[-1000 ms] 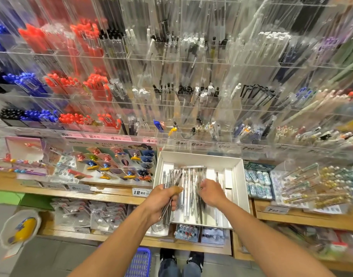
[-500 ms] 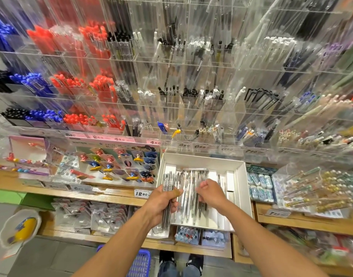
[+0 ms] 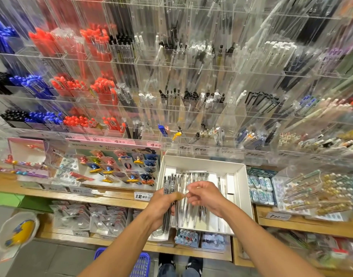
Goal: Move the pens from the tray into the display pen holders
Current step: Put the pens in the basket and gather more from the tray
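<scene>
A white cardboard tray [image 3: 239,176] rests on the wooden shelf and holds several clear and silver pens [image 3: 193,214] lying lengthwise. My left hand [image 3: 161,204] grips a bundle of clear pens [image 3: 169,183] upright at the tray's left edge. My right hand [image 3: 207,196] hovers over the tray's middle with curled fingers reaching toward the bundle; motion blur hides whether it pinches a pen. Clear acrylic pen holders [image 3: 191,108] rise in tiers above the tray, many partly filled.
Red [image 3: 99,86], blue [image 3: 35,84] and black pens fill holders at the left. A clip display card [image 3: 115,166] lies left of the tray, erasers [image 3: 261,186] and beaded pens [image 3: 319,192] to its right. A blue basket [image 3: 139,264] stands on the floor by my feet.
My left hand has lifted its pen bundle slightly up the tray's left edge. My right hand has left the pens in the tray and come toward the bundle.
</scene>
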